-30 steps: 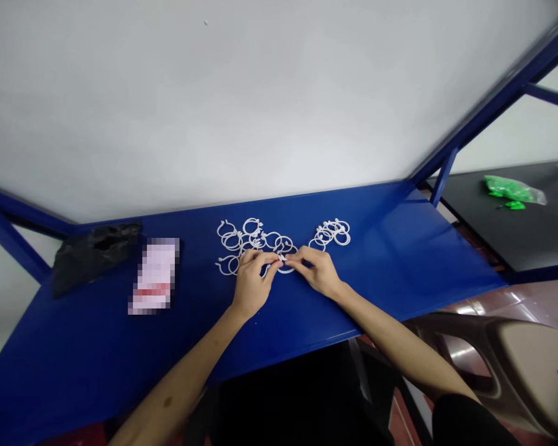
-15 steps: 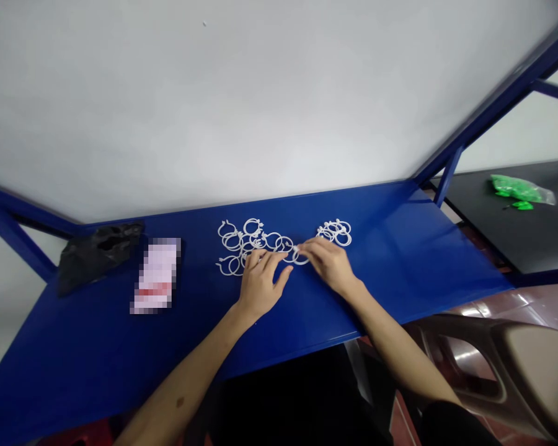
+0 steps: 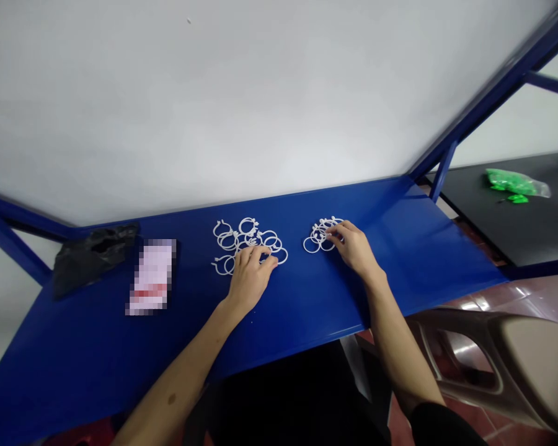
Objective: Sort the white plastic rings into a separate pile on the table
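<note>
White plastic rings with small clasps lie in two groups on the blue table (image 3: 297, 303). Over the near edge of the larger left group (image 3: 227, 240) is my left hand (image 3: 251, 277), its thumb and forefinger brought together at the side of a white ring (image 3: 283, 256). My fingers hide part of that group. At the smaller right group (image 3: 312, 246), my right hand (image 3: 356, 249) pinches a white ring among the overlapping ones; its fingertips cover part of it.
To the left lie a crumpled black plastic bag (image 3: 93, 257) and a pixelated pink-and-white flat item (image 3: 152, 272). A white wall rises behind the table. On a black table (image 3: 539, 229) at right is a bag of green pieces (image 3: 516, 183). A brown plastic stool (image 3: 506, 359) stands below.
My right hand has moved right, from beside the left group to the right group, and one more ring lies there. My left hand has shifted slightly, its thumb drawing in to the fingers.
</note>
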`<state>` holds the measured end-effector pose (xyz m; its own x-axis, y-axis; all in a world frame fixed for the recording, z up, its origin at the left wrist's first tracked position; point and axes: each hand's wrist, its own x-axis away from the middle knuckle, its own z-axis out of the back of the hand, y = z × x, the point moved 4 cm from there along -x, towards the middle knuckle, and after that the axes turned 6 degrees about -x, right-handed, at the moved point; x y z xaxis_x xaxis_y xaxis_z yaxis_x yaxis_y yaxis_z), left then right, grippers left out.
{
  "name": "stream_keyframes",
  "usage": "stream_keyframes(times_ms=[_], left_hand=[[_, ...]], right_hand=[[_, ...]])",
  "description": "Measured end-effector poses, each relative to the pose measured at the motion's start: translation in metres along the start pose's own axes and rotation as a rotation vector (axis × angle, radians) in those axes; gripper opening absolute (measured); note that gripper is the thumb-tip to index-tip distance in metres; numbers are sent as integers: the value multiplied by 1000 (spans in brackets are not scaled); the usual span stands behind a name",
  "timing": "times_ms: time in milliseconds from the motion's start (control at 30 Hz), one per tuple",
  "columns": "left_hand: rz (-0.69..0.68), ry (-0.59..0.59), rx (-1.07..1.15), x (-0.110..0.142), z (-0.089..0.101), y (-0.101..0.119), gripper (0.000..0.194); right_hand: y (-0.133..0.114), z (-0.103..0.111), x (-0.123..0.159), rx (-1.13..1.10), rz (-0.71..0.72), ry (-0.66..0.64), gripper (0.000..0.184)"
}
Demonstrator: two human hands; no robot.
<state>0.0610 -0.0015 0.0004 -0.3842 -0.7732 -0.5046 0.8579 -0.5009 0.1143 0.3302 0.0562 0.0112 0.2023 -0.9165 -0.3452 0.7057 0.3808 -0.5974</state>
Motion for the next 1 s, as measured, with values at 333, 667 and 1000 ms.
stream_keyframes(times_ms=[333, 667, 1000], left_hand=[[-19, 37, 94, -4, 12, -14, 15], [-151, 127, 52, -5, 25, 0, 22], [-65, -25, 150, -3, 14, -3, 22]], right_hand=[[-7, 4, -1, -66, -12, 37, 14], [-67, -52, 16, -305, 67, -141, 28], [-77, -61, 14, -465, -6, -140, 16]])
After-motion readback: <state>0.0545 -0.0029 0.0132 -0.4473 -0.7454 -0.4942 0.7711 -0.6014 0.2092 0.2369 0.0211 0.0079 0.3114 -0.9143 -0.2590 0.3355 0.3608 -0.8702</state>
